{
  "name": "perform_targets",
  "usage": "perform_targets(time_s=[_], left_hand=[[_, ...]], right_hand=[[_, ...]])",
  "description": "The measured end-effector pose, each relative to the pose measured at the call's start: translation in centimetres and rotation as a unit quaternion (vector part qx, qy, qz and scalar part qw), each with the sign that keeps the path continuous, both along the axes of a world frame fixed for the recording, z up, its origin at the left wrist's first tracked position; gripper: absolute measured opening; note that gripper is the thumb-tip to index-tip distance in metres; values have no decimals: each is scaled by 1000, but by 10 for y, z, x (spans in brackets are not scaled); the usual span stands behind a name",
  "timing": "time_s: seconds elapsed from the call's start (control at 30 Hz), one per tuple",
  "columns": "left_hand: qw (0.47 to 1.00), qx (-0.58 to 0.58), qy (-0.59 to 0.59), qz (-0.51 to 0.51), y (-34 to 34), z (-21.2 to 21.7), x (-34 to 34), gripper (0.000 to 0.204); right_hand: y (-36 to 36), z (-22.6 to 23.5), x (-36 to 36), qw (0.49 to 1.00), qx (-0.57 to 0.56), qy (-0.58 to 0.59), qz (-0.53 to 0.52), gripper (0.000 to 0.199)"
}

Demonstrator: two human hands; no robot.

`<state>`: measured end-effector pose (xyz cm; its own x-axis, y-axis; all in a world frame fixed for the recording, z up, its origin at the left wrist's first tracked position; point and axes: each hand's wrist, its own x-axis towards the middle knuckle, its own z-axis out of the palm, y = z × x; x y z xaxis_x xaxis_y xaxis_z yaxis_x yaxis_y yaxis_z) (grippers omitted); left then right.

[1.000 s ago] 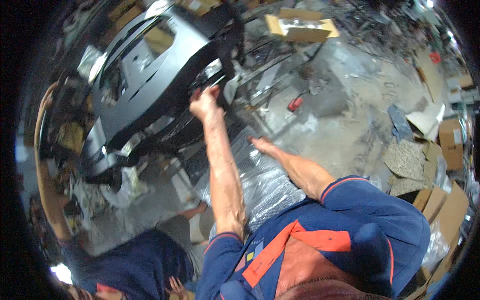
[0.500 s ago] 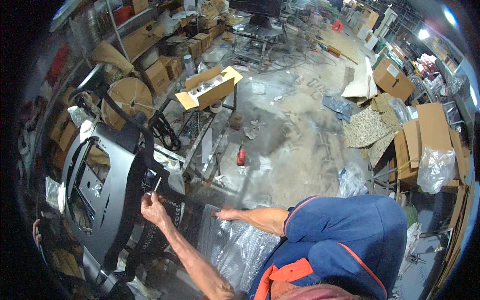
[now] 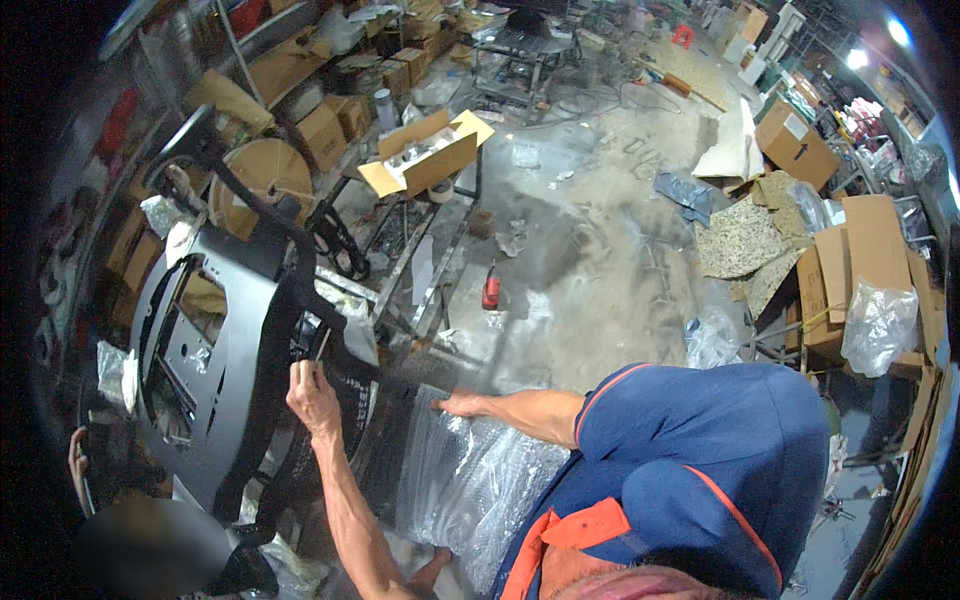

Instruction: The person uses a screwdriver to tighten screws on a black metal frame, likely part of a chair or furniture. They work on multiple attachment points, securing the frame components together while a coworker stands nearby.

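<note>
My left hand (image 3: 312,395) is raised to the edge of a big dark grey moulded panel (image 3: 225,330) with cut-out openings. Its fingers pinch a thin rod-like tool (image 3: 320,345) that points up at the black frame (image 3: 300,255) running across the panel. My right hand (image 3: 462,403) lies flat, fingers apart, on the top of a bulky item wrapped in bubble wrap (image 3: 470,480) right below me. It grips nothing. Both hands are about a forearm's length apart.
Another person crouches at the lower left, one hand (image 3: 76,462) by the panel's edge. An open cardboard box (image 3: 425,155) sits on a metal stand, and a small red object (image 3: 491,290) stands on the concrete floor. Cardboard boxes (image 3: 850,260) and foam sheets are piled at right.
The view has swung round, so the panel now sits at the left rather than above. My left hand stays at the panel's edge and my right hand stays on the bubble wrap.
</note>
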<state>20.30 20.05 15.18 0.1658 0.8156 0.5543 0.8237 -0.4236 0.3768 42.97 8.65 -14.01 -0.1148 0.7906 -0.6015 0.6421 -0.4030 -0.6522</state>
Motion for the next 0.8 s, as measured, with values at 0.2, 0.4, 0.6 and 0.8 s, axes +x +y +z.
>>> perform_targets(time_s=[0.2, 0.4, 0.6, 0.8], left_hand=[[822, -300, -465, 136, -8, -3, 3, 27], [531, -487, -691, 63, 12, -8, -16, 25], [517, -488, -703, -15, 12, -8, -25, 22], [887, -368, -274, 45, 21, -5, -23, 18]], right_hand=[[-2, 11, 9, 993, -104, 52, -5, 86], [5, 61, 6, 997, -73, 0, 3, 101], [9, 80, 5, 993, -120, -12, -11, 103], [10, 79, 6, 993, -118, -24, -4, 102]])
